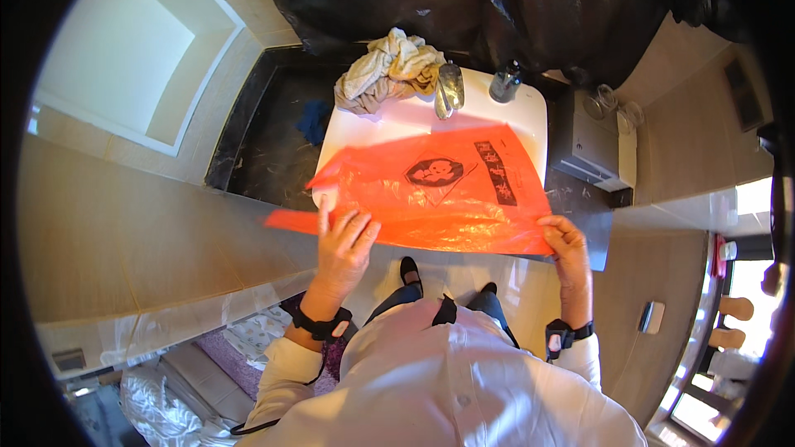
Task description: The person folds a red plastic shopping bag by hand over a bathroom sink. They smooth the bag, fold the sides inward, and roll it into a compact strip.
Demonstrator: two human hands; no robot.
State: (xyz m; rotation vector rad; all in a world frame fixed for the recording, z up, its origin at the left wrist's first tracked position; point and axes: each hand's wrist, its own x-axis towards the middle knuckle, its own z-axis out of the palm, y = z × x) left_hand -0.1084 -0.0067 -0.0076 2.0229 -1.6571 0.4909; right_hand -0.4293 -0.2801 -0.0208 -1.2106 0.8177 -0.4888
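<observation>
A flat orange-red plastic bag (397,198), printed with a dark cartoon emblem and a strip of writing, is spread out in front of me over a white washbasin (354,127). My right hand (566,239) pinches its lower right corner between thumb and fingers. At the lower left edge, my left hand (346,245) has its fingers over the plastic, one finger stretched upward; the thumb is hidden. A narrow strip of the bag sticks out to the left past that hand. Behind the bag stands a metal tap (449,90).
A crumpled cream cloth (391,71) lies at the basin's back left, a dark bottle (505,82) at its back right. On the dark stone counter (267,130) is a blue cloth (313,121). Glass jars (600,102) top a grey box (587,139). Black plastic sheeting (466,6) hangs behind.
</observation>
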